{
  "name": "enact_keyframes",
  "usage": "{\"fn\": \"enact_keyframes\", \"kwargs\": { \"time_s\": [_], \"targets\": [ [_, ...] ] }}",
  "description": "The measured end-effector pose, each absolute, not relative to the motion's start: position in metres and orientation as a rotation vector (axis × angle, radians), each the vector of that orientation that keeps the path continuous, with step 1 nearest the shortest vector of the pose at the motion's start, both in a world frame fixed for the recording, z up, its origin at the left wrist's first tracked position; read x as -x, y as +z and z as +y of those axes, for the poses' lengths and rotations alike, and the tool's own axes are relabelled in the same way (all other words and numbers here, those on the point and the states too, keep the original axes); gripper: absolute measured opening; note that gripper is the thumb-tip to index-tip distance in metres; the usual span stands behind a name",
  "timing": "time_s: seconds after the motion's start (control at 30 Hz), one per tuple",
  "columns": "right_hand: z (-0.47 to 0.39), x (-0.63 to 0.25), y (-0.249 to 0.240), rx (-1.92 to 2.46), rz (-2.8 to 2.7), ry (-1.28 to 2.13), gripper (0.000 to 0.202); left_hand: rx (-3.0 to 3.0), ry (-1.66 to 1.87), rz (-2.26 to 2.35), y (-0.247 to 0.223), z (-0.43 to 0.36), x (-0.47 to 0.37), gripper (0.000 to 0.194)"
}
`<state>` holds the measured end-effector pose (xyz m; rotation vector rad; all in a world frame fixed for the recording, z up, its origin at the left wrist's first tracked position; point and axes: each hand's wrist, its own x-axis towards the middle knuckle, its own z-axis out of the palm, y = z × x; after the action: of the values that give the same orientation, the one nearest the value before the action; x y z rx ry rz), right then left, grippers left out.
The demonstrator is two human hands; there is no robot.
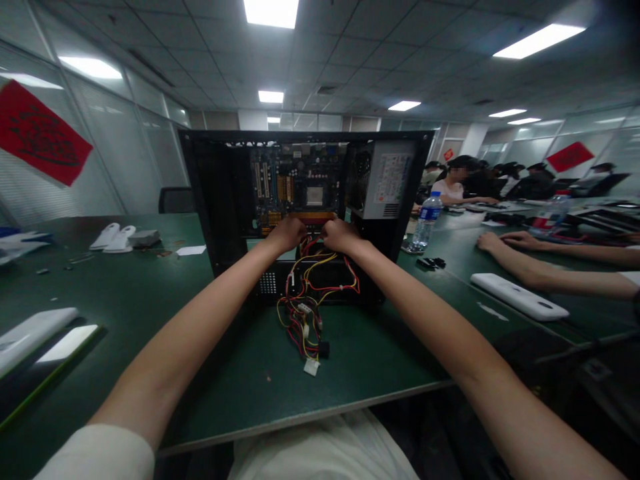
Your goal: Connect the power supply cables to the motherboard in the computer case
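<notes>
An open black computer case (430, 173) stands upright on the green table in front of me. Inside it are a motherboard (300, 180) and, at the upper right, a grey power supply (393, 180). My left hand (289, 233) is closed at the board's lower edge, by the orange and yellow slots. Close to its right, my right hand (341, 235) is also closed at that edge. Whatever the fingers grip is too small or hidden to tell. Red, yellow and black power cables (310, 287) hang below the hands onto the table, ending in a white connector (312, 367).
A water bottle (428, 223) and small black parts (431, 263) sit right of the case. A long white device (519, 297) lies nearby, beside another person's arms (550, 267). White shoe-like items (119, 237) and a grey box (145, 239) are at left, a tablet-like slab (55, 367) nearer.
</notes>
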<state>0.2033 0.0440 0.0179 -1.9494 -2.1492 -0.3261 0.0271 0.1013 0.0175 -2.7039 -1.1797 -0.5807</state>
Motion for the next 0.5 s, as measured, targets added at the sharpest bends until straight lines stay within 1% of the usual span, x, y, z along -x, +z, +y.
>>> {"fn": "enact_keyframes", "kwargs": {
  "time_s": [0.13,0.23,0.3,0.4,0.5],
  "targets": [
    [0.038,-0.199,0.018,1.924,-2.145,-0.437,0.032,2.707,-0.6,-1.146,0.015,0.109,-0.027,0.024],
    [0.021,-0.191,0.027,1.79,-2.123,-0.542,0.033,2.708,-0.607,-1.139,0.014,0.107,-0.025,0.024],
    [0.001,-0.187,0.041,1.567,-2.102,-0.607,0.034,2.707,-0.609,-1.128,0.014,0.102,-0.023,0.025],
    [-0.04,-0.192,0.07,1.029,-1.971,-0.688,0.03,2.694,-0.649,-1.097,0.017,0.089,-0.019,0.027],
    [-0.07,-0.214,0.102,0.529,-1.584,-0.701,0.023,2.687,-0.72,-1.102,0.021,0.071,-0.011,0.032]
  ]
}}
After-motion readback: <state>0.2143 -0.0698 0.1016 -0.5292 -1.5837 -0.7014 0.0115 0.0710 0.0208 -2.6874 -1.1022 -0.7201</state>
